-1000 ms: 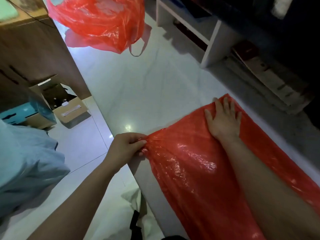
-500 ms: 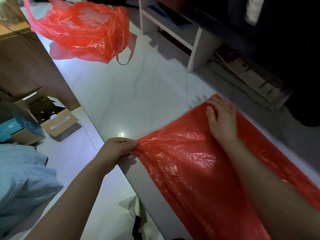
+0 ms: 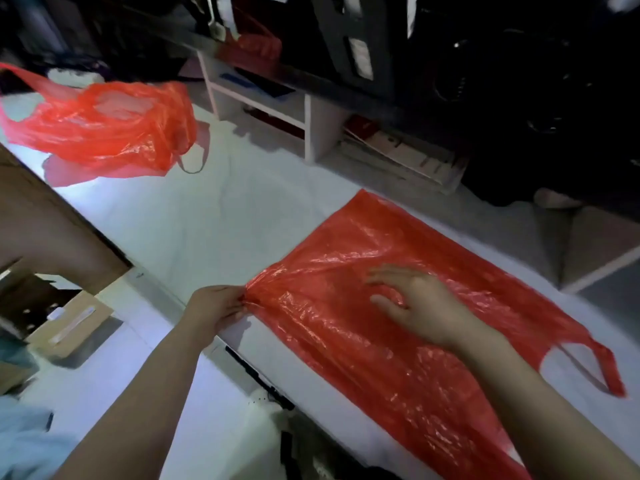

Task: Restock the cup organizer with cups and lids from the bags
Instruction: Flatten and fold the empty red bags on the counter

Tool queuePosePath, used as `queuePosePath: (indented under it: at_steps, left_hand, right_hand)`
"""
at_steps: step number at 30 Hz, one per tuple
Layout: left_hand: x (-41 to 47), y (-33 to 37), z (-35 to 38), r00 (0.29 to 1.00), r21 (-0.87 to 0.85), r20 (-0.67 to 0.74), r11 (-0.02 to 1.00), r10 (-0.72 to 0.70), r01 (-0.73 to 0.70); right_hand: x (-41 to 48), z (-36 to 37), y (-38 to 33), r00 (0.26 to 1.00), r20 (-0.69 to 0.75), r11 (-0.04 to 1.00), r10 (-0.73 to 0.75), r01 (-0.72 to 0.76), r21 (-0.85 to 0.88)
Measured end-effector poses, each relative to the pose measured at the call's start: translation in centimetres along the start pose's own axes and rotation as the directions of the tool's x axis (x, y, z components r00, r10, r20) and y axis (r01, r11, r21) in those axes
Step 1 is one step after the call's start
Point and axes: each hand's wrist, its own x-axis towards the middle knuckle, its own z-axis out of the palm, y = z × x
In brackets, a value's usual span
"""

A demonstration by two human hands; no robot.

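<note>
- Bottom left corner: pale blue cloth [image 3: 24,441], blurred.
- Just beyond it, lower than the worktop: an open cardboard box [image 3: 69,323].
- Far left end of the white worktop [image 3: 207,216]: crumpled red bag [image 3: 104,129], puffed up, with one loop of plastic drooping at its right side. Cannot tell what is inside.
- At the worktop's near edge: left hand [image 3: 216,308], thumb and fingers curled tight, pinching the gathered corner of the flat red bag [image 3: 346,351].
- Flat red bag spread across the right half of the worktop, fanning out from the pinched corner toward the back and the lower right. Creased and shiny, well apart from the crumpled red bag.
- Behind the worktop, near the middle: white shelf unit [image 3: 310,129], dim, with dark clutter around it.
- Over the middle of the flat red bag: right hand [image 3: 420,306], palm down, fingers loosely spread and slightly bent, gripping nothing. Cannot tell whether touching the plastic or just above it.
- Far right: handle loop [image 3: 606,367] of the flat red bag, lying on the worktop.
</note>
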Motion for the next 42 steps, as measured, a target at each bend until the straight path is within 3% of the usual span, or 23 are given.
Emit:
queuePosePath:
  at_steps: [6,10,12,14,16,18,20,24,26,27,30,34,38,40,42]
  left_hand:
    - [-0.1,0.1,-0.4,0.996,0.084,0.086,0.996,0.032,-0.04]
    - [-0.2,-0.1,-0.2,0.99,0.116,0.122,0.989,0.076,-0.09]
    - [0.1,0.0,-0.2,0.992,0.125,0.109,0.989,0.059,-0.073]
    - [0.5,0.0,-0.4,0.988,0.128,0.142,0.989,0.055,-0.074]
    - [0.8,0.1,-1.0,0.959,0.28,0.228,0.932,0.171,-0.233]
    - [0.6,0.4,-1.5,0.921,0.319,0.321,0.89,0.221,-0.325]
    - [0.2,0.0,-1.6,0.932,0.337,0.339,0.909,0.127,-0.247]
    - [-0.8,-1.2,-1.4,0.907,0.272,0.402,0.929,0.126,-0.249]
    - [-0.9,-1.7,-2.3,0.895,0.256,0.369,0.898,0.252,-0.359]
    - [-1.0,-1.5,-2.4,0.914,0.22,0.323,0.92,0.246,-0.325]
    - [-0.6,-1.1,-2.2,0.977,0.104,0.201,0.99,0.076,-0.099]
    - [-0.7,-1.1,-2.0,0.981,0.106,0.178,0.99,0.076,-0.096]
    - [-0.4,-1.1,-2.4,0.979,0.045,0.2,0.998,0.03,-0.04]
    - [-0.1,-1.1,-2.4,0.977,0.049,0.214,0.998,0.023,-0.034]
    - [0.1,-1.1,-2.2,0.974,0.058,0.227,0.997,0.03,-0.044]
  right_hand:
    - [-11.1,-1.1,0.6,0.937,-0.165,0.95,0.308,-0.294,0.103]
    - [-19.2,0.7,-0.2,0.737,-0.33,0.8,0.589,-0.476,0.366]
    - [-23.0,2.6,-1.0,0.624,-0.35,0.707,0.699,-0.527,0.472]
    - [-26.0,4.5,-2.1,0.556,-0.313,0.63,0.77,-0.586,0.51]
    - [-27.3,6.1,-3.4,0.511,-0.267,0.568,0.817,-0.635,0.525]
    - [-27.7,7.6,-4.3,0.44,-0.303,0.532,0.845,-0.639,0.555]
    - [-27.9,9.0,-4.5,0.282,-0.405,0.486,0.87,-0.63,0.605]
    - [-29.0,10.9,-4.0,-0.117,-0.476,0.339,0.872,-0.556,0.759]
    - [-30.6,11.5,-3.6,-0.23,-0.399,0.256,0.888,-0.474,0.843]
    - [-31.5,11.7,-3.4,-0.252,-0.355,0.219,0.9,-0.444,0.869]
    - [-33.2,12.1,-3.6,-0.26,-0.299,0.16,0.918,-0.446,0.88]
    - [-33.0,12.3,-5.5,-0.268,-0.374,0.181,0.888,-0.544,0.819]
    - [-31.8,13.3,-8.3,-0.061,-0.513,0.281,0.856,-0.778,0.562]
    - [-30.7,14.3,-9.9,0.025,-0.62,0.306,0.785,-0.885,0.352]
    - [-29.2,14.8,-11.2,0.171,-0.715,0.378,0.678,-0.915,0.139]
